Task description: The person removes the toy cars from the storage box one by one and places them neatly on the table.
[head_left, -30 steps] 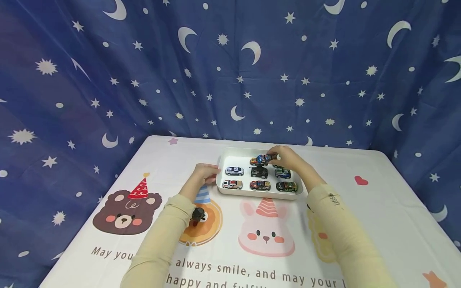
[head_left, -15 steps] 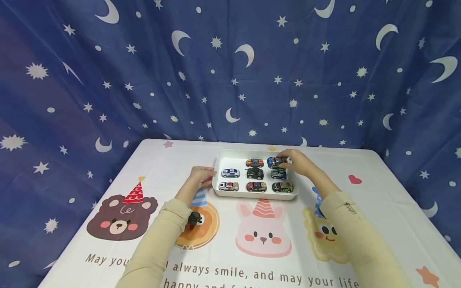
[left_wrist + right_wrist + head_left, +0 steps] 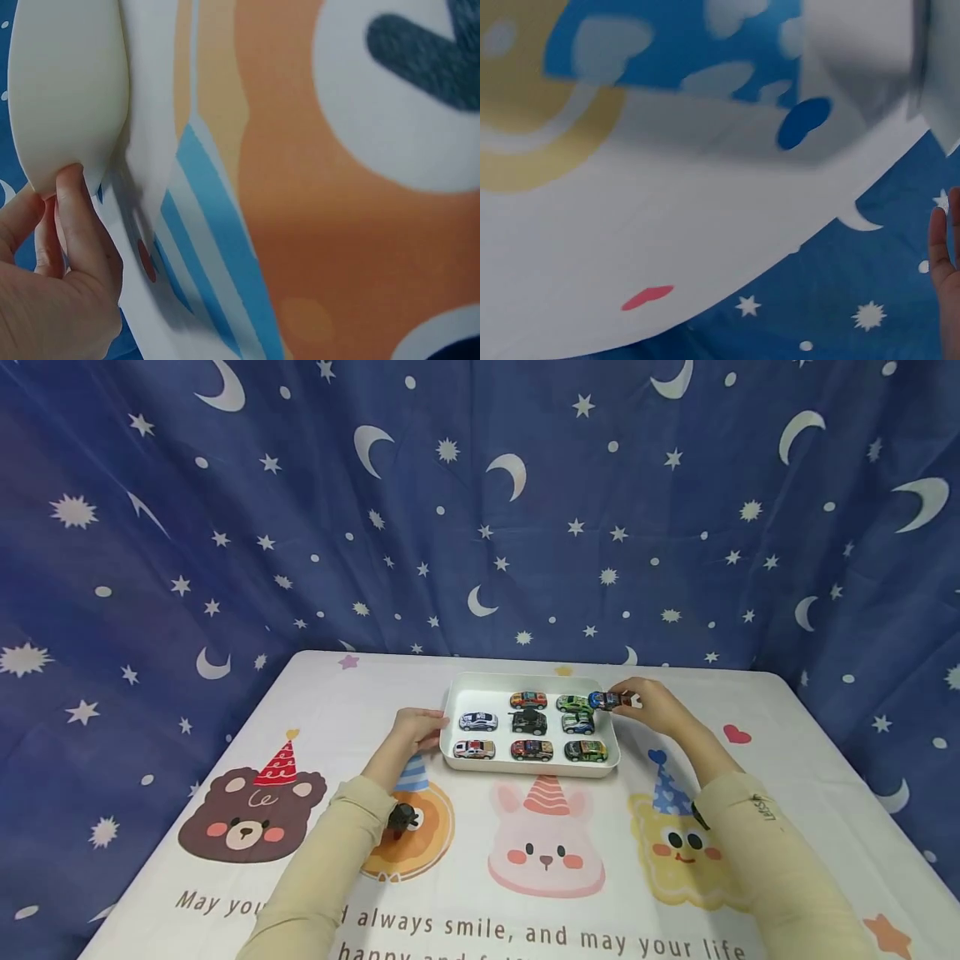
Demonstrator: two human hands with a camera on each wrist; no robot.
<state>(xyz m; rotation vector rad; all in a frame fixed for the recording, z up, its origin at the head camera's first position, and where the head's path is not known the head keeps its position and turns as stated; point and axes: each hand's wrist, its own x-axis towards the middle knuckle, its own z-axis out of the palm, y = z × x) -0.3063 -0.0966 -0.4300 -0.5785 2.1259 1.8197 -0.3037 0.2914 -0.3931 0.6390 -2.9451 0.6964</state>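
My left hand point(image 3: 418, 729) grips the left end of a white tray point(image 3: 468, 691); in the left wrist view, thumb and fingers pinch the tray's pale wall point(image 3: 67, 90). At the tray's back right corner, my right hand point(image 3: 654, 703) holds a blue toy car point(image 3: 606, 700) over the rim. Several toy cars stand in rows inside, among them a green car point(image 3: 573, 703), an orange car point(image 3: 528, 700), a black vehicle point(image 3: 528, 722) and a white car point(image 3: 477, 721). The right wrist view catches only part of my right hand point(image 3: 949, 262), and the held car is hidden there.
A white tablecloth point(image 3: 810, 827) with printed animal faces and lettering covers the table. Behind it hangs a dark blue curtain point(image 3: 420, 560) with moons and stars. A small black object point(image 3: 402, 817) shows beside my left sleeve.
My right hand has carried the blue car rightward, from above the orange car to the tray's right rim, uncovering the green car. My left hand stays on the tray; the head view has shifted slightly.
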